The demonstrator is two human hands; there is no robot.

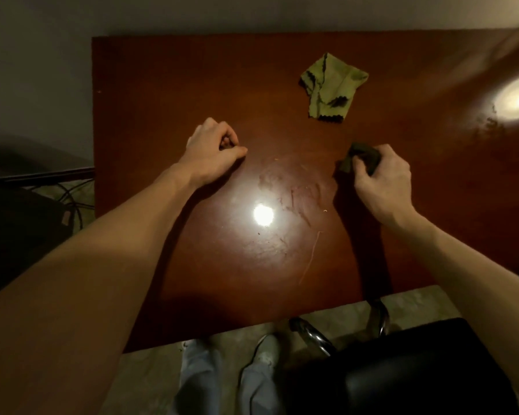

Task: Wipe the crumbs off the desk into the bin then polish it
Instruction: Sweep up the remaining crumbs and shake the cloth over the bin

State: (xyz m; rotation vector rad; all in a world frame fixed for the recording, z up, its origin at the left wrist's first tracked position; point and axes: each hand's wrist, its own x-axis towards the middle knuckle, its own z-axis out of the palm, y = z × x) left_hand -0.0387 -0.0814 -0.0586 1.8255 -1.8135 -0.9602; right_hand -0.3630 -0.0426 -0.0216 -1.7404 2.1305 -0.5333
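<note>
head view, looking down on a glossy reddish-brown wooden desk [162,85]. resting the left hand [213,148] left of centre, fingers curled under into a loose fist, thumb laid flat; cannot tell whether anything sits inside. clutching a small dark bunched-up cloth [363,157] in the right hand [381,181], fingers curled round it, down on the desk right of centre. between the hands and nearer, scattered pale crumbs and smears [297,202] beside a bright lamp glare. further back, a crumpled olive-green cloth with dark zigzag edging [330,85], well apart from both hands. below the near edge, a black padded chair with chrome legs [417,369] and pale shoes [267,348].
</note>
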